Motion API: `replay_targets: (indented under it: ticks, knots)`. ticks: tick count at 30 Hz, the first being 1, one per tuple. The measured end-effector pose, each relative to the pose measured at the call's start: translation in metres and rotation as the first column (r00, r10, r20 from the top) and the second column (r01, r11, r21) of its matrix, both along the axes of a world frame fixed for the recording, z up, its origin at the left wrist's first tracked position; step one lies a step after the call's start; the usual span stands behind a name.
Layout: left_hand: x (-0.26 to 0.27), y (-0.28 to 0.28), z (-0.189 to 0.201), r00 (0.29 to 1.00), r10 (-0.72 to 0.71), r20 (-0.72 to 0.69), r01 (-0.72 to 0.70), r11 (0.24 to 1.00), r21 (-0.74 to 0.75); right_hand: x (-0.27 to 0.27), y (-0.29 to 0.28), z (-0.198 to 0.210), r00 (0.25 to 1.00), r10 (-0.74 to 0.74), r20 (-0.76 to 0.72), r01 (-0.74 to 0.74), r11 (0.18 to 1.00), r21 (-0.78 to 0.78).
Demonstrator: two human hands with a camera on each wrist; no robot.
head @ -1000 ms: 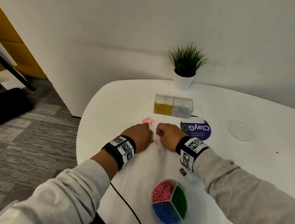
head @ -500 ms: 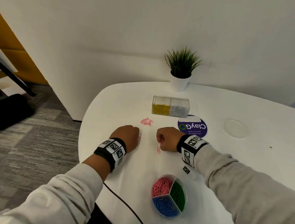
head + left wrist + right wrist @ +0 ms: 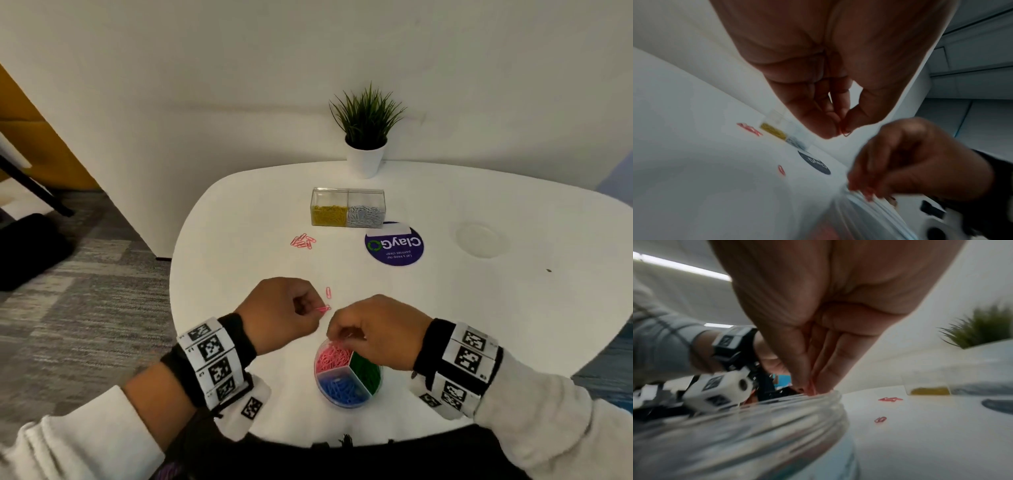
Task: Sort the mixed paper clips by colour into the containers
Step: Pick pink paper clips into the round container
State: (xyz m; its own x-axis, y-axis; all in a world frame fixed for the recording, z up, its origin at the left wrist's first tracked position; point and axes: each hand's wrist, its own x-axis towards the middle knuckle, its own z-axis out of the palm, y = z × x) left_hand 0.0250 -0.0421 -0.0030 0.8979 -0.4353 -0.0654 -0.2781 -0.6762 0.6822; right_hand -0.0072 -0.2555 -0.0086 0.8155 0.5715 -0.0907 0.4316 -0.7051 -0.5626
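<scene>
While the left hand (image 3: 279, 313) pinches a pink clip (image 3: 322, 309) above the white table (image 3: 239, 212), the head view shows the right hand (image 3: 375, 334) pinching pink clips over the pink section of the round container (image 3: 346, 399); loose pink clips (image 3: 303, 242) lie near the clear box (image 3: 348, 207) of yellow and silver clips, beside a purple "ClayGo" sticker (image 3: 394, 245). From the left wrist, thumb and fingertips (image 3: 830, 129) close on the clip. From the right wrist, fingertips (image 3: 807, 384) squeeze pink clips at the container's rim.
</scene>
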Motion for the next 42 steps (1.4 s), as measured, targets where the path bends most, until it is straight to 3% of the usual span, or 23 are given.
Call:
replay_targets:
  ticks: [3, 8, 11, 13, 16, 21, 25, 28, 31, 34, 36, 39, 42]
  knots:
    - [-0.02, -0.012, 0.0, 0.998, -0.059, 0.023, 0.058, 0.996, 0.068, -0.005, -0.01, -0.005, 0.976, -0.151, -0.157, 0.189, 0.946, 0.264]
    - [-0.028, -0.024, 0.0, 0.97, -0.208, 0.129, 0.166, 0.947, 0.275, 0.001, -0.022, -0.01, 0.929, -0.296, -0.22, 0.357, 0.873, 0.332]
    - [-0.037, -0.028, -0.006, 0.917, -0.374, 0.139, 0.278, 0.848, 0.451, 0.023, -0.033, -0.015, 0.921, -0.375, -0.106, 0.389, 0.895, 0.217]
    - [-0.041, -0.031, -0.01, 0.878, -0.462, 0.126, 0.33, 0.774, 0.54, 0.04, -0.032, -0.021, 0.952, -0.301, -0.051, 0.304, 0.951, 0.05]
    - [-0.04, -0.03, -0.011, 0.858, -0.503, 0.105, 0.359, 0.732, 0.579, 0.066, -0.019, -0.032, 0.99, -0.138, 0.022, 0.14, 0.98, -0.142]
    - [-0.034, -0.025, -0.009, 0.88, -0.473, 0.038, 0.374, 0.741, 0.557, 0.096, 0.002, -0.05, 0.983, 0.165, 0.074, -0.125, 0.916, -0.382]
    - [-0.03, -0.022, -0.009, 0.896, -0.443, 0.012, 0.379, 0.78, 0.497, 0.108, 0.005, -0.054, 0.952, 0.281, 0.119, -0.198, 0.866, -0.458]
    - [-0.024, -0.017, -0.008, 0.907, -0.42, -0.018, 0.391, 0.829, 0.4, 0.118, 0.007, -0.05, 0.977, 0.194, 0.085, -0.139, 0.892, -0.43]
    - [0.003, -0.007, -0.003, 0.951, -0.309, 0.004, 0.295, 0.912, 0.286, 0.143, 0.009, -0.043, 0.997, -0.08, -0.007, 0.075, 0.958, -0.278]
    - [0.065, 0.009, -0.02, 0.988, -0.119, 0.095, 0.079, 0.934, 0.349, 0.177, 0.015, -0.037, 0.965, -0.262, 0.0, 0.258, 0.949, -0.181]
    - [0.11, 0.019, -0.034, 0.995, 0.023, 0.099, -0.064, 0.898, 0.435, 0.195, 0.025, -0.037, 0.941, -0.339, -0.014, 0.332, 0.928, -0.168]
    - [0.158, 0.018, -0.048, 0.992, 0.116, 0.05, -0.126, 0.851, 0.509, 0.212, 0.045, -0.04, 0.936, -0.351, -0.021, 0.34, 0.918, -0.205]
    - [0.183, 0.004, -0.055, 0.998, 0.062, 0.025, -0.066, 0.866, 0.495, 0.216, 0.063, -0.043, 0.976, -0.213, 0.043, 0.216, 0.93, -0.299]
